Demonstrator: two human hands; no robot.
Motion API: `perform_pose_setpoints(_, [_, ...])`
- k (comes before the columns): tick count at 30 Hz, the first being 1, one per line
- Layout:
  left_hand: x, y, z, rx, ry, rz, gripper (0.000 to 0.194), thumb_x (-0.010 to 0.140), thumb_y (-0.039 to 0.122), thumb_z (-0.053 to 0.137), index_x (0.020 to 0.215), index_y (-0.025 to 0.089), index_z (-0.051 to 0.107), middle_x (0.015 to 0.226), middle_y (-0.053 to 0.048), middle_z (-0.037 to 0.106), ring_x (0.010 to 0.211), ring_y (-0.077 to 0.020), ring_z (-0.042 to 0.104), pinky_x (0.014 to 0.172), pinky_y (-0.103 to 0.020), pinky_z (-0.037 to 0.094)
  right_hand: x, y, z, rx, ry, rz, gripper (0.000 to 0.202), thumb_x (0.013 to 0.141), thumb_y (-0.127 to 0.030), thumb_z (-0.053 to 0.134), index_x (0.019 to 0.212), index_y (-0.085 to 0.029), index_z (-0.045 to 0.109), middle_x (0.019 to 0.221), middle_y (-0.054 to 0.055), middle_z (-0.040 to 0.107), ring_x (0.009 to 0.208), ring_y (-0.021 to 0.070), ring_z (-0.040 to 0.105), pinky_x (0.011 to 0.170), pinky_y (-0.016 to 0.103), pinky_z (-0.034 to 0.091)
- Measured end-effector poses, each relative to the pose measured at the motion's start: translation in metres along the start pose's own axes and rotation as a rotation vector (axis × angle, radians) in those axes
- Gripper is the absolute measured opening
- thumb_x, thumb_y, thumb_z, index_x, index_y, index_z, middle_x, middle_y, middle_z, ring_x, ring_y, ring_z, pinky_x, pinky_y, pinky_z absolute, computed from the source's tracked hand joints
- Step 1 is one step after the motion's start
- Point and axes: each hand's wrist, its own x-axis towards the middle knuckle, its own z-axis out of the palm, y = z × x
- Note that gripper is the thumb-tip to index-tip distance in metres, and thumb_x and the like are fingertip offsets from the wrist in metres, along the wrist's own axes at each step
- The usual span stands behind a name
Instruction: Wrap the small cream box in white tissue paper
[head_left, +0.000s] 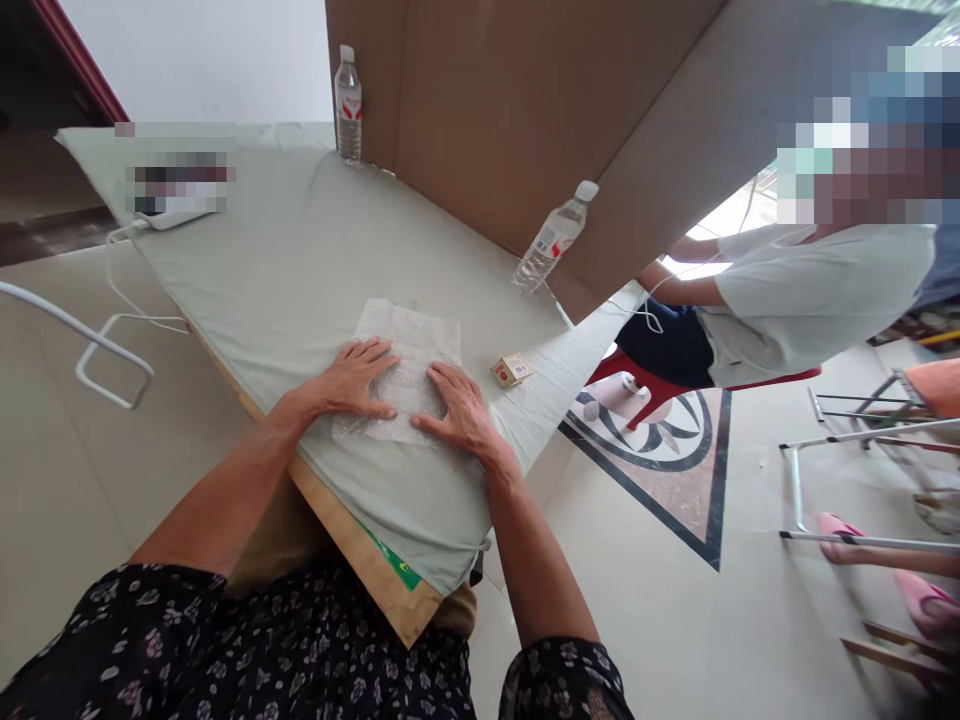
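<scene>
A sheet of clear bubble wrap lies on the cloth-covered table near its front corner. My left hand rests flat on its left side, fingers spread. On the right side of the sheet lies my right hand, its fingers also apart. Neither hand is closed round anything. A small tan box with a red mark sits just right of my right hand, not touching it.
Two water bottles, one at the back and one at the right, stand before a large brown cardboard panel. A white device with a cable is at the far left. A person in a white shirt sits beyond the panel.
</scene>
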Motion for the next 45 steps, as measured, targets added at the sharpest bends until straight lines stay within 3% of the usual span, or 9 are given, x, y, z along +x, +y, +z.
perform_pose_setpoints(8, [-0.001,-0.008,0.003,-0.015,0.043,0.069,0.103,0.078,0.071,0.069,0.163,0.021,0.039,0.175,-0.019,0.025,0.164,-0.0388,0.019,0.131,-0.058,0.014,0.000,0.008,-0.004,0.017,-0.014,-0.035,0.084,0.086,-0.061,0.076,0.155,-0.020,0.051,0.166,0.018,0.045,0.156,0.0354,0.041,0.128,0.058,0.033])
perform_pose_setpoints(14, [-0.005,-0.005,0.000,-0.064,0.114,0.055,0.094,0.083,0.066,0.068,0.160,0.019,0.042,0.175,-0.020,0.025,0.164,-0.0380,0.020,0.131,-0.057,0.019,0.006,-0.005,-0.014,0.034,0.048,0.043,0.064,0.094,-0.050,0.071,0.148,-0.017,0.058,0.159,0.019,0.054,0.151,0.0321,0.048,0.125,0.054,0.038])
perform_pose_setpoints(18, [-0.007,-0.002,-0.002,-0.074,0.212,0.055,0.085,0.087,0.061,0.066,0.157,0.017,0.047,0.171,-0.021,0.034,0.162,-0.0387,0.026,0.130,-0.058,0.022,0.027,-0.023,-0.022,0.002,0.173,0.041,0.049,0.097,-0.039,0.069,0.142,-0.021,0.063,0.157,0.016,0.057,0.149,0.0301,0.050,0.123,0.053,0.039])
perform_pose_setpoints(23, [-0.006,-0.007,0.004,-0.050,0.229,0.048,0.079,0.088,0.058,0.066,0.155,0.021,0.050,0.167,-0.019,0.042,0.158,-0.0384,0.034,0.128,-0.058,0.027,0.067,-0.037,-0.013,-0.042,0.105,0.035,0.060,0.092,-0.039,0.075,0.146,-0.019,0.059,0.160,0.017,0.053,0.151,0.0308,0.046,0.123,0.051,0.039])
perform_pose_setpoints(26, [-0.006,-0.011,0.006,-0.014,0.184,0.017,0.080,0.085,0.060,0.068,0.155,0.024,0.050,0.168,-0.017,0.042,0.158,-0.0376,0.034,0.129,-0.058,0.026,0.081,-0.034,-0.001,-0.081,0.050,0.058,0.064,0.091,-0.042,0.076,0.147,-0.019,0.058,0.160,0.018,0.052,0.152,0.0325,0.045,0.122,0.052,0.039])
perform_pose_setpoints(30, [-0.009,-0.012,0.001,0.013,0.098,-0.018,0.086,0.085,0.062,0.067,0.157,0.019,0.049,0.172,-0.017,0.035,0.162,-0.0370,0.027,0.132,-0.055,0.019,0.078,-0.018,0.008,-0.102,0.061,0.053,0.060,0.096,-0.049,0.069,0.147,-0.019,0.059,0.160,0.017,0.053,0.152,0.0326,0.045,0.124,0.051,0.036])
perform_pose_setpoints(36, [-0.011,-0.016,-0.008,0.022,0.011,0.000,0.090,0.083,0.060,0.070,0.159,0.018,0.046,0.173,-0.017,0.033,0.162,-0.0375,0.026,0.132,-0.055,0.019,0.069,0.001,0.008,-0.117,0.110,0.133,0.050,0.103,-0.041,0.057,0.148,-0.017,0.058,0.161,0.016,0.052,0.152,0.0319,0.045,0.124,0.052,0.035])
perform_pose_setpoints(41, [-0.013,-0.020,-0.008,0.027,0.045,0.028,0.088,0.081,0.059,0.073,0.156,0.021,0.048,0.171,-0.017,0.036,0.160,-0.0399,0.030,0.130,-0.058,0.023,0.069,0.001,0.011,-0.107,0.131,0.154,0.053,0.103,-0.042,0.055,0.149,-0.014,0.057,0.161,0.019,0.051,0.151,0.0341,0.045,0.123,0.055,0.035])
perform_pose_setpoints(45, [-0.005,-0.013,-0.013,0.016,0.163,0.012,0.072,0.091,0.053,0.064,0.152,0.019,0.052,0.168,-0.019,0.040,0.157,-0.0389,0.035,0.127,-0.056,0.030,0.069,-0.002,0.009,-0.113,0.119,0.170,0.055,0.101,-0.041,0.059,0.149,-0.014,0.057,0.162,0.018,0.051,0.152,0.0334,0.045,0.124,0.052,0.034])
